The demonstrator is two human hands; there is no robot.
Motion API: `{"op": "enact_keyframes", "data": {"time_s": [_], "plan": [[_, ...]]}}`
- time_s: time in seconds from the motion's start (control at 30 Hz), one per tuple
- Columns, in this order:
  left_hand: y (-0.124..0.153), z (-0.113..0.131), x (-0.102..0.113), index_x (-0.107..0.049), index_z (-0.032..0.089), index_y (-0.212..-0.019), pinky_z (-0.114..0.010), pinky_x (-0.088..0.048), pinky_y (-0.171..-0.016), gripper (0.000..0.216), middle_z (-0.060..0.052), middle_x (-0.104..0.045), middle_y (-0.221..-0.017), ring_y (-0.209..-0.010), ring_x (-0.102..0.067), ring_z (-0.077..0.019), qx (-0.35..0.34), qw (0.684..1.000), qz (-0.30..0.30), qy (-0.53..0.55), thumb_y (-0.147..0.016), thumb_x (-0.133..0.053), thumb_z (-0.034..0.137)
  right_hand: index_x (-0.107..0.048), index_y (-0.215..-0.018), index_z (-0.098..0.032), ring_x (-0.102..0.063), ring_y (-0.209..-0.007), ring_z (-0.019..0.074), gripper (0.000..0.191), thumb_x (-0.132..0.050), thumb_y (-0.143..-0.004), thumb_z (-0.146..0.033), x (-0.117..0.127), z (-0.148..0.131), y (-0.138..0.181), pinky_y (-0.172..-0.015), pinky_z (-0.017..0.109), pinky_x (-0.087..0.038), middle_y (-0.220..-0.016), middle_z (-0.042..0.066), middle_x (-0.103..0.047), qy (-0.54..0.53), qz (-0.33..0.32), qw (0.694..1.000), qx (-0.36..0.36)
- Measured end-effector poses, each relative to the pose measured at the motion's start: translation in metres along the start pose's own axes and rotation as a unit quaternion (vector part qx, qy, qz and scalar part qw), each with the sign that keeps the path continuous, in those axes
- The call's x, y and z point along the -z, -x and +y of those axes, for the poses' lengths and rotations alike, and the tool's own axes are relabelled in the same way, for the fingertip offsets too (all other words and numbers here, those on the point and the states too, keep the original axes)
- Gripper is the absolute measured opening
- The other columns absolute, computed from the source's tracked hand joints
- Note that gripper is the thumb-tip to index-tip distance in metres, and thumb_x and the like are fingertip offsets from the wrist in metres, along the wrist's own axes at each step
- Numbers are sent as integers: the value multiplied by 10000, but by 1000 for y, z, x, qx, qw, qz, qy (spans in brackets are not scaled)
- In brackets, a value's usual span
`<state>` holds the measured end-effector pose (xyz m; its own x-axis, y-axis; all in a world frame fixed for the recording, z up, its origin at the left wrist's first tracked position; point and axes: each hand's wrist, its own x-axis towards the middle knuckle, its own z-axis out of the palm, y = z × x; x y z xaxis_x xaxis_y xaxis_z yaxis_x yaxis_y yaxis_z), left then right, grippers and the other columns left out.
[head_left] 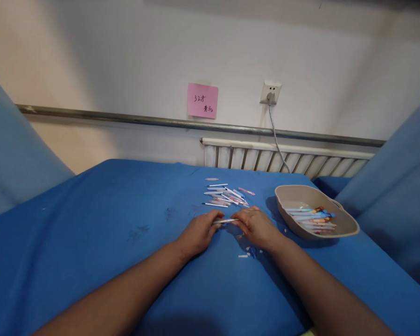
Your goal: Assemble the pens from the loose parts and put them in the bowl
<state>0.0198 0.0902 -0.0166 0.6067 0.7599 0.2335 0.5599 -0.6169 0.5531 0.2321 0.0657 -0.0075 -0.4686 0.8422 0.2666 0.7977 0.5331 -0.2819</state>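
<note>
Between my hands, a slim white pen point(226, 221) lies level, just over the blue cloth point(101, 233). My left hand point(200, 232) pinches its left end, and my right hand point(257, 226) grips the right end, with those fingertips partly hiding it. Just beyond my hands is a loose pile of pen parts point(227, 194), white and pinkish barrels mixed with thin dark-tipped refills. Nearer to me, below my right hand, small blue pieces point(253, 252) and a short white piece point(242, 255) rest on the cloth.
A beige basket point(283, 193) with several pens point(313, 217) in it stands at the right. Behind the table are a white radiator point(259, 156), a metal rail point(143, 120), a plugged-in socket point(270, 92) and a pink note point(202, 100). Blue curtains point(395, 182) hang at both sides.
</note>
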Motion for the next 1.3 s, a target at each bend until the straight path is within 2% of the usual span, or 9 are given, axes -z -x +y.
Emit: {"op": "enact_keyframes", "data": {"time_s": [0.1,0.23,0.37,0.47,0.57,0.7,0.97,1.13,1.3], "plan": [[0,1,0,-535,200,-1107,-343,-474,-869,233,-76,-674,-1089,-1019,-619,-230,-6,1000,4,-16,-882,-481,179,-643,-939,-212,-629,-831,182,259,-410,-956,-323,-4,-1,0,-760,289,-384,-857,49,-703,-23,-11,999,-22],[-1,1,1,-553,206,-1095,-351,-471,-857,227,-76,-675,-1064,-999,-617,-237,-29,998,1,-55,-883,-482,167,-607,-809,-204,-613,-651,143,297,-379,-962,-316,-12,-1,0,-620,237,-382,-685,17,-667,-88,-39,993,-66],[-1,2,2,-553,204,-1086,-343,-470,-848,214,-76,-674,-1063,-992,-618,-235,-25,999,4,-44,-884,-487,175,-544,-997,-200,-609,-642,154,183,-445,-931,-339,-15,-4,0,-595,238,-372,-691,3,-652,-118,-8,988,-98],[-1,2,1,-540,193,-1088,-331,-473,-846,210,-80,-674,-1068,-996,-622,-229,-12,1000,-1,-11,-887,-482,185,-516,-1011,-192,-610,-703,170,187,-551,-868,-307,-13,-5,2,-623,246,-373,-765,22,-659,-93,15,992,-82],[0,1,0,-536,193,-1091,-329,-475,-842,211,-77,-677,-1064,-994,-624,-231,-8,1000,-12,2,-885,-489,200,-534,-934,-189,-603,-690,162,102,-515,-889,-279,-9,-6,3,-621,244,-371,-778,35,-658,-78,12,994,-71],[0,1,0,-550,195,-1084,-335,-472,-846,204,-78,-673,-1068,-991,-620,-234,-20,1000,-14,-15,-892,-482,207,-567,-884,-190,-608,-703,161,147,-499,-907,-318,-8,-6,3,-617,242,-366,-805,52,-671,-78,-3,994,-77],[3,12,0,-554,204,-1086,-325,-459,-801,203,-69,-664,-984,-925,-607,-232,-64,993,-45,-85,-918,-441,216,-565,-695,-189,-548,-572,136,346,-389,-952,-340,-21,1,-1,-536,225,-327,-609,10,-610,-121,-18,989,-87],[2,16,0,-586,214,-1026,-294,-443,-765,186,-50,-654,-938,-879,-594,-214,-68,995,-41,-68,-921,-445,274,-581,-755,-192,-551,-583,127,339,-383,-954,-382,-19,-3,-1,-540,215,-330,-632,3,-615,-123,-7,989,-83],[-2,5,0,-626,201,-915,-284,-437,-733,224,-43,-656,-845,-814,-591,-201,-51,996,-28,-68,-926,-428,307,-614,-755,-199,-557,-612,129,331,-447,-921,-431,-8,4,2,-556,218,-324,-671,15,-645,-83,-17,995,-56]]}}
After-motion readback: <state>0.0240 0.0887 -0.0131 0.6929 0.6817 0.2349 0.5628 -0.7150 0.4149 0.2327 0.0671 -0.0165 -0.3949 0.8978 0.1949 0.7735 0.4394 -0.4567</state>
